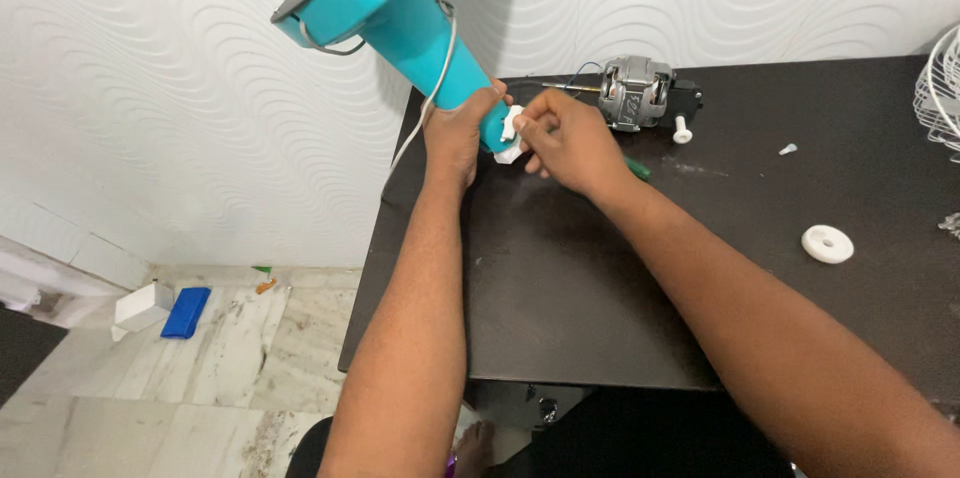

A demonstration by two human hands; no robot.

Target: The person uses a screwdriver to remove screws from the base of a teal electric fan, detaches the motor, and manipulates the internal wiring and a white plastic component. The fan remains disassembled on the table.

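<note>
Gripping the turquoise fan stand (400, 13) by its lower neck, the left hand (455, 133) holds it tilted over the back-left corner of the dark table (560, 268). Right hand (570, 138) pinches a small white plastic part (511, 128) at the stand's end, fingers closed on it, with a green-handled tool (637, 169) poking out under the palm. White cord (430, 98) trails down the stand. Just behind: bare fan motor (635, 93), white knob (682, 128). Further right: white round disc (827, 243), wire fan guard (940, 88) at the edge. Blue box (186, 312) on the floor.
</note>
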